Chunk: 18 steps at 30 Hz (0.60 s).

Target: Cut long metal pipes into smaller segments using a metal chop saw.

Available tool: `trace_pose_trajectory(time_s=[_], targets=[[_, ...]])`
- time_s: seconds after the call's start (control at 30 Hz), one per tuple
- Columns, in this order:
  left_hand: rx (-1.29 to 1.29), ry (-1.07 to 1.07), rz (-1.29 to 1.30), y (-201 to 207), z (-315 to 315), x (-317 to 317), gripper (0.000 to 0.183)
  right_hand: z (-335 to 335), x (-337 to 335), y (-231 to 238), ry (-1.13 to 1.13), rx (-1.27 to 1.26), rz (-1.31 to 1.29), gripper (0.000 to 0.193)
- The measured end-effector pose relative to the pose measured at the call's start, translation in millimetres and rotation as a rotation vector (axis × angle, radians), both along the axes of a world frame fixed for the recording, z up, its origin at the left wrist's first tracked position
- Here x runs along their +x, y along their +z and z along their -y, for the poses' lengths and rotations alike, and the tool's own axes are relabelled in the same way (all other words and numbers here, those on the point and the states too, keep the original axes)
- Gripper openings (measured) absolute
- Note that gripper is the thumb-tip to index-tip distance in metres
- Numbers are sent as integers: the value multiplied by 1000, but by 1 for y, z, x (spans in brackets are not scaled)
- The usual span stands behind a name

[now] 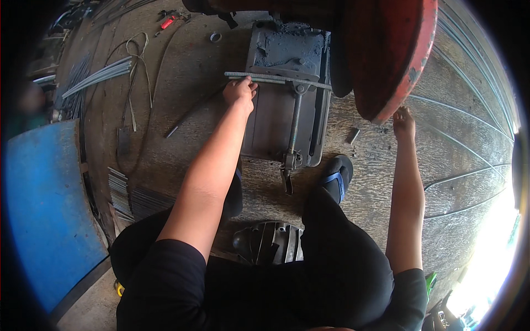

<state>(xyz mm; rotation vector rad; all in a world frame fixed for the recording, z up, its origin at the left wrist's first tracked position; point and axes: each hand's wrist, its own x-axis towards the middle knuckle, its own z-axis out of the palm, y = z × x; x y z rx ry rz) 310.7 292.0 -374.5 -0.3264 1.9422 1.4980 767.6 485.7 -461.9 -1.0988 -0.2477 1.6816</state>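
1. Grip first: the left hand is closed on a pair of metal rods near their left ends. The right hand is up at the bottom edge of the red guard, fingers curled, but can't tell from here if it's actually clamped on anything.
2. Biggest thing around is the worn, wood-looking floor, which all of this sits on.
3. Next, a blue panel fills the far left, well apart from both hands.
4. Then the saw-type machine: big round red guard hanging over the right side, scuffed along its rim, and a flat grey base left of it.
5. The rods lie side by side across that base, and the longer one reaches right toward the guard. A threaded screw runs from them down toward the person.
6. Long thin rods fan out on the right; a shorter bundle is off to the upper left.
7. Finned metal housing sits between the legs, and there's a blue-strapped sandal on one foot, just beside the base.
8. Tiny stuff: a red-handled tool up top, a ring near the base, and a short metal offcut below the guard.
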Motion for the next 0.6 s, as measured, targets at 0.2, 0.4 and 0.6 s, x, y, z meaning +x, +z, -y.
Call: trace_pose_trajectory(time_s=[0.2, 0.4, 0.6], targets=[[171, 198, 297, -8, 2, -18, 3, 1, 0, 0, 5, -3, -2, 13], [288, 212, 340, -14, 8, -21, 3, -1, 4, -7, 51, 4, 76, 12], [314, 207, 315, -16, 8, -21, 6, -8, 22, -34, 203, 141, 245, 12]])
